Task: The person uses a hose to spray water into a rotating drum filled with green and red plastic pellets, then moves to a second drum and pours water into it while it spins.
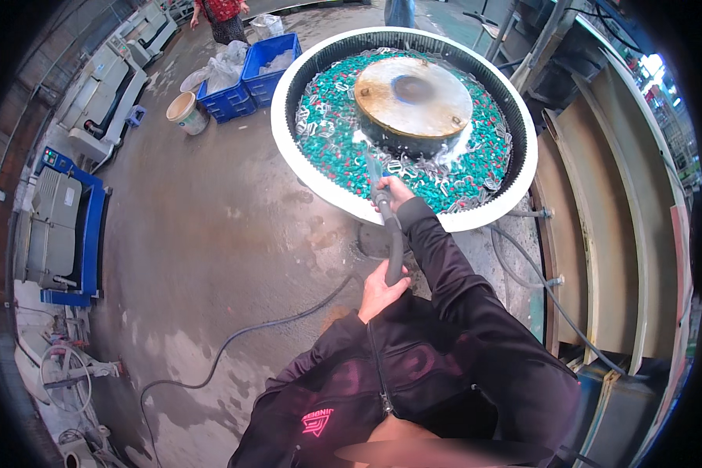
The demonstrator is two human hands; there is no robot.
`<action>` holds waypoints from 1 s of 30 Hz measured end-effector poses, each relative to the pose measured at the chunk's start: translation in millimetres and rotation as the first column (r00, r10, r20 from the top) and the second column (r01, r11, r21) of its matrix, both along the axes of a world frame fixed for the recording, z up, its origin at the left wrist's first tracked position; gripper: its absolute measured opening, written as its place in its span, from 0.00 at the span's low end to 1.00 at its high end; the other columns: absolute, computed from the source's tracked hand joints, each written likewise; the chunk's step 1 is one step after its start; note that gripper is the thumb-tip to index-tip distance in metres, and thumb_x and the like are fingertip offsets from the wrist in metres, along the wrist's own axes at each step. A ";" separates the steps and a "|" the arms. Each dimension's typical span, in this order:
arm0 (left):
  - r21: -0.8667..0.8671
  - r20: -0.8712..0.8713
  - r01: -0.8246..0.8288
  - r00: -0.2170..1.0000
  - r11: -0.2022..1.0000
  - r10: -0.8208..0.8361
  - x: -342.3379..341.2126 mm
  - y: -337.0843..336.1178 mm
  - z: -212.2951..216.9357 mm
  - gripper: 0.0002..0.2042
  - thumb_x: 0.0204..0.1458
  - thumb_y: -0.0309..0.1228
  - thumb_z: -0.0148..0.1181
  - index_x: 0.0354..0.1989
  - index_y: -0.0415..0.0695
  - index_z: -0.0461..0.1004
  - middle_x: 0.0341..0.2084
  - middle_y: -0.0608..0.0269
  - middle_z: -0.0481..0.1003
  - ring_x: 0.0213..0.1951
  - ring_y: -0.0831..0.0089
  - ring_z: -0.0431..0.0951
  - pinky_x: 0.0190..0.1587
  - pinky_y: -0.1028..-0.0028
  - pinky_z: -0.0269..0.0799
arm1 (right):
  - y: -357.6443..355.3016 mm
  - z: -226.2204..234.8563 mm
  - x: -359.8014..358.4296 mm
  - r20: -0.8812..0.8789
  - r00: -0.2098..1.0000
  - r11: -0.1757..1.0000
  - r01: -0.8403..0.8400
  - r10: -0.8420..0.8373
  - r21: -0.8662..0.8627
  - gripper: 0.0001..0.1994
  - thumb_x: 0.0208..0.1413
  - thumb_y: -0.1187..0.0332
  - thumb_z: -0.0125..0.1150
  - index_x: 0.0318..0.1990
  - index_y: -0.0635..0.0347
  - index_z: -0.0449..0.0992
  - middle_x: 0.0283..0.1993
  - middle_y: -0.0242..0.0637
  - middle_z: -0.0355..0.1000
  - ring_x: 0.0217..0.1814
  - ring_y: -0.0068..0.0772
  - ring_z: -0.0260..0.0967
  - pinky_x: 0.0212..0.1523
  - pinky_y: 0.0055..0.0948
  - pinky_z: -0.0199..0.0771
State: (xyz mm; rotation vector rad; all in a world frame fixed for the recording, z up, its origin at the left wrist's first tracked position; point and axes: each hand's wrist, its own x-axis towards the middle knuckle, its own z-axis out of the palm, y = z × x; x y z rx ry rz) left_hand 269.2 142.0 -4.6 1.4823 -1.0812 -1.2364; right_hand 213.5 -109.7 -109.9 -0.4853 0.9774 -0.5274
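Observation:
My right hand (pixel 400 192) is closed around the front end of a dark grey hose (pixel 395 235), at the near rim of a round white tub (pixel 327 197). Lower down, close to my body, my left hand (pixel 381 293) grips the same hose. A spray of water (pixel 373 165) leaves the hose end and goes into the tub. Small green and red pieces (pixel 337 168) fill the ring-shaped channel, with metal buckle-like parts (pixel 395 167) among them. White splashing or foam shows around the raised centre, topped by a round, rust-stained cover (pixel 444 97).
Blue crates (pixel 228 105) with plastic bags and a white bucket (pixel 187 114) stand left of the tub. Another person (pixel 225 19) is at the far left. A thin hose (pixel 234 337) crosses the wet floor. Large metal panels (pixel 600 226) rise at right; machines (pixel 54 226) line the left.

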 end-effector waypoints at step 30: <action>-0.140 -0.171 0.041 0.983 0.989 -0.065 176.4 44.6 -12.9 0.09 0.43 0.24 0.60 0.33 0.44 0.70 0.20 0.73 0.68 0.23 0.87 0.66 0.26 0.82 0.62 | 36.5 41.3 151.9 0.010 0.990 0.965 0.137 -0.138 -0.223 0.13 0.39 0.67 0.52 0.34 0.63 0.66 0.27 0.43 0.65 0.23 0.40 0.67 0.22 0.42 0.70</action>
